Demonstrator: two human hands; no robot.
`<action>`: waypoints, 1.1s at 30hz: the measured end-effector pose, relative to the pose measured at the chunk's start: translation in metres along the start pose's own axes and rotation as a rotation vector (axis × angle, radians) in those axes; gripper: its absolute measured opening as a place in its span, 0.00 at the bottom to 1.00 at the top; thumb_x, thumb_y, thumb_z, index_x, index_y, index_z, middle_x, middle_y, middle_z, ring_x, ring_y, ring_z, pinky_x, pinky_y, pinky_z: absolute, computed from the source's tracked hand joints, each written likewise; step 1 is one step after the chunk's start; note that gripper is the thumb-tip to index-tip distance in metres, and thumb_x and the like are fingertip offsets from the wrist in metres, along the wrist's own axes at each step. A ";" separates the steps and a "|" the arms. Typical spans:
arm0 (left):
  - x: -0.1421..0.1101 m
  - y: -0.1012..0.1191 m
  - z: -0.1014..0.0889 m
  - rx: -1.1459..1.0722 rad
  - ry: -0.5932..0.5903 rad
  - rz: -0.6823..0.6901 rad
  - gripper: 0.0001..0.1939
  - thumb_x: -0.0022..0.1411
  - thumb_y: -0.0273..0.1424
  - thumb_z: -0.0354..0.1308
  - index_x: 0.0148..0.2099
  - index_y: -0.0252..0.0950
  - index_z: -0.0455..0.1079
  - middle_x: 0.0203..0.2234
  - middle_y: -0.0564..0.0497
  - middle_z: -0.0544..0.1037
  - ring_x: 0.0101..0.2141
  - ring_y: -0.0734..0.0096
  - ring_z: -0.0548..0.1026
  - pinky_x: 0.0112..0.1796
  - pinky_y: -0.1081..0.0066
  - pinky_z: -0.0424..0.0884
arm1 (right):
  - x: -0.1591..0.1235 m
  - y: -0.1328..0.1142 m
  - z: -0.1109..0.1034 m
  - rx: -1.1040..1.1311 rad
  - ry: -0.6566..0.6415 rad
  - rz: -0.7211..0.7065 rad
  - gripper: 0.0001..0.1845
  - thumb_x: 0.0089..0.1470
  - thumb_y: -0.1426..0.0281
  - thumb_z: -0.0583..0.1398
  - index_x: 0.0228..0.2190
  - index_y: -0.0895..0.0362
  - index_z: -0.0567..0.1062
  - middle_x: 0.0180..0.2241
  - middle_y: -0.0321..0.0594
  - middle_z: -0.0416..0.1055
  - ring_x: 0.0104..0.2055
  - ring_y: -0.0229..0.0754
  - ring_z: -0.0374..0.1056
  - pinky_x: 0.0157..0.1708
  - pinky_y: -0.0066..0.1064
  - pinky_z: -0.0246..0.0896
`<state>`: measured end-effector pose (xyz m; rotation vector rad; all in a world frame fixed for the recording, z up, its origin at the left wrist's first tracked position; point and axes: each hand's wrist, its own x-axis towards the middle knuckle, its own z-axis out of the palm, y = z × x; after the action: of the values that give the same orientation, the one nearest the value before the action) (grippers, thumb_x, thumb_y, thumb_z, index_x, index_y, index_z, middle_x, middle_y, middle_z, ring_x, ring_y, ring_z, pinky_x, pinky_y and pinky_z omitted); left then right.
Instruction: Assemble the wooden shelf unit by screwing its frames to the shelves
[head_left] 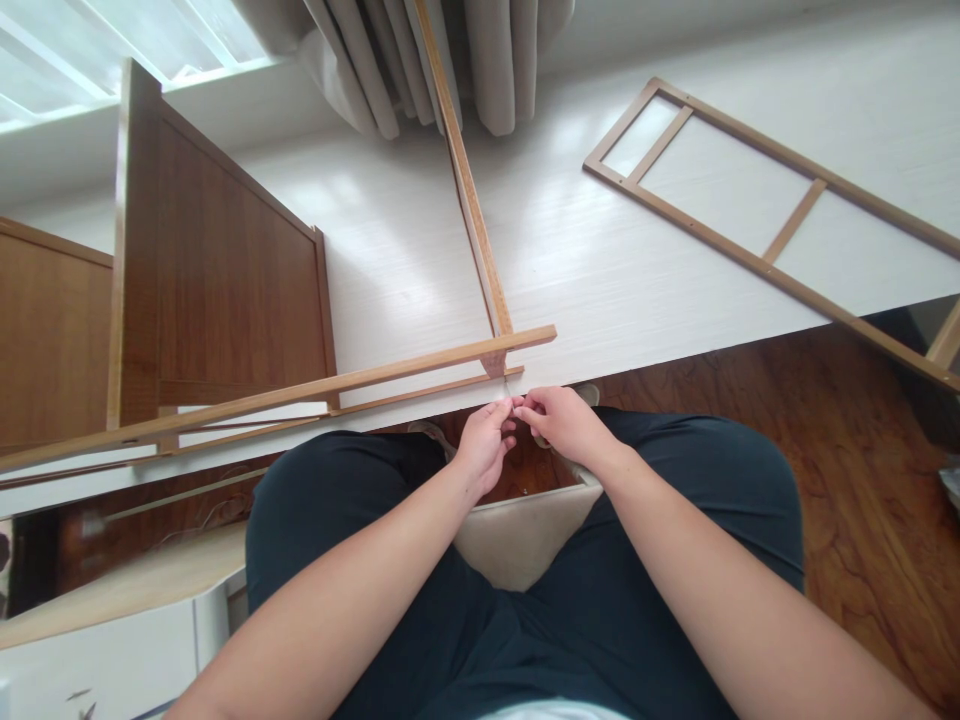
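Note:
My left hand [487, 440] and my right hand [559, 420] meet just below the joint of a wooden frame, fingertips pinched close together. A thin metal rod [508, 388] shows between the fingertips and the frame; its exact kind is too small to tell. Above the hands, a long wooden rail [360, 378] crosses from the left and ends a little past the joint. Another wooden bar [474, 215] runs from that joint up toward the curtain. Both hands are closed, with the fingers partly hiding what they grip.
A brown wooden panel [232, 260] stands upright at the left. On the white surface [405, 260], a ladder-like wooden frame [795, 210] lies to the right, reaching past the edge. Grey curtains [495, 60] hang at the back. Below are a dark wooden floor [862, 420] and a beige seat [525, 540].

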<state>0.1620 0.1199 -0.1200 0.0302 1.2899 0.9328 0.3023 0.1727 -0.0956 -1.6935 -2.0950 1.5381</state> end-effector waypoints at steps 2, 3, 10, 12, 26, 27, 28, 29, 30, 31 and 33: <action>0.001 0.000 -0.001 -0.006 0.002 -0.009 0.18 0.48 0.42 0.75 0.38 0.36 0.81 0.32 0.49 0.77 0.29 0.77 0.65 0.30 0.76 0.60 | 0.000 0.000 0.000 0.000 -0.008 0.027 0.15 0.62 0.64 0.60 0.25 0.57 0.75 0.23 0.37 0.75 0.25 0.35 0.64 0.28 0.27 0.50; 0.002 0.000 -0.001 -0.012 0.006 -0.014 0.19 0.47 0.41 0.75 0.38 0.36 0.81 0.31 0.50 0.77 0.29 0.77 0.65 0.29 0.76 0.60 | 0.000 0.000 0.000 0.002 -0.013 0.041 0.16 0.62 0.64 0.60 0.24 0.57 0.75 0.22 0.36 0.74 0.24 0.35 0.64 0.27 0.27 0.49; 0.005 -0.001 -0.003 -0.047 -0.012 -0.014 0.21 0.44 0.41 0.77 0.37 0.33 0.81 0.28 0.52 0.75 0.26 0.80 0.63 0.26 0.77 0.57 | 0.001 0.002 0.000 -0.009 -0.039 0.099 0.18 0.63 0.64 0.59 0.23 0.56 0.75 0.21 0.35 0.74 0.23 0.34 0.64 0.27 0.27 0.50; 0.005 -0.001 -0.003 -0.044 -0.013 -0.010 0.22 0.43 0.41 0.77 0.38 0.32 0.81 0.29 0.52 0.75 0.26 0.81 0.63 0.25 0.77 0.57 | 0.002 0.003 0.001 -0.019 -0.040 0.105 0.19 0.63 0.64 0.59 0.22 0.56 0.76 0.20 0.35 0.74 0.23 0.34 0.64 0.27 0.27 0.50; 0.007 -0.001 -0.002 -0.040 -0.006 -0.018 0.23 0.42 0.41 0.78 0.38 0.31 0.80 0.29 0.51 0.75 0.26 0.81 0.65 0.25 0.78 0.59 | 0.004 0.006 0.005 -0.008 -0.097 0.073 0.20 0.65 0.68 0.54 0.23 0.57 0.74 0.20 0.35 0.73 0.23 0.33 0.64 0.27 0.25 0.51; 0.007 -0.002 -0.003 -0.039 -0.006 -0.019 0.24 0.42 0.41 0.78 0.38 0.31 0.80 0.28 0.51 0.75 0.26 0.81 0.65 0.26 0.78 0.59 | 0.004 0.006 0.006 -0.003 -0.108 0.061 0.20 0.66 0.69 0.53 0.23 0.57 0.74 0.20 0.35 0.73 0.23 0.33 0.64 0.27 0.25 0.52; 0.008 -0.002 -0.003 -0.037 -0.006 -0.019 0.24 0.42 0.42 0.78 0.38 0.31 0.80 0.28 0.51 0.75 0.26 0.81 0.65 0.26 0.78 0.59 | 0.004 0.006 0.007 0.000 -0.118 0.048 0.20 0.66 0.69 0.53 0.22 0.58 0.74 0.20 0.35 0.73 0.22 0.33 0.64 0.28 0.25 0.52; 0.008 -0.002 -0.003 -0.034 -0.007 -0.019 0.24 0.42 0.42 0.78 0.38 0.31 0.80 0.27 0.51 0.74 0.25 0.81 0.65 0.26 0.78 0.59 | 0.004 0.007 0.007 0.003 -0.127 0.036 0.21 0.66 0.70 0.53 0.22 0.58 0.74 0.20 0.35 0.72 0.22 0.32 0.64 0.28 0.25 0.52; 0.008 -0.002 -0.003 -0.032 -0.007 -0.018 0.24 0.42 0.42 0.78 0.37 0.31 0.80 0.27 0.52 0.74 0.25 0.81 0.65 0.26 0.78 0.59 | 0.004 0.007 0.008 0.006 -0.132 0.027 0.20 0.66 0.70 0.53 0.22 0.58 0.74 0.20 0.36 0.72 0.22 0.32 0.64 0.28 0.25 0.52; 0.008 -0.002 -0.003 -0.031 -0.007 -0.017 0.24 0.42 0.42 0.78 0.37 0.31 0.80 0.27 0.52 0.74 0.25 0.81 0.65 0.26 0.78 0.59 | 0.004 0.008 0.009 0.009 -0.135 0.023 0.20 0.65 0.70 0.53 0.22 0.58 0.74 0.20 0.36 0.72 0.22 0.32 0.64 0.28 0.25 0.52; 0.008 -0.001 -0.002 -0.031 -0.006 -0.016 0.24 0.42 0.41 0.78 0.37 0.31 0.80 0.27 0.52 0.74 0.25 0.81 0.64 0.26 0.78 0.59 | 0.005 0.009 0.010 0.011 -0.133 0.027 0.20 0.65 0.70 0.53 0.23 0.58 0.74 0.20 0.36 0.73 0.22 0.32 0.64 0.27 0.25 0.52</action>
<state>0.1607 0.1225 -0.1278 -0.0013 1.2681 0.9380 0.3015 0.1692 -0.1094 -1.6667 -2.1276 1.7118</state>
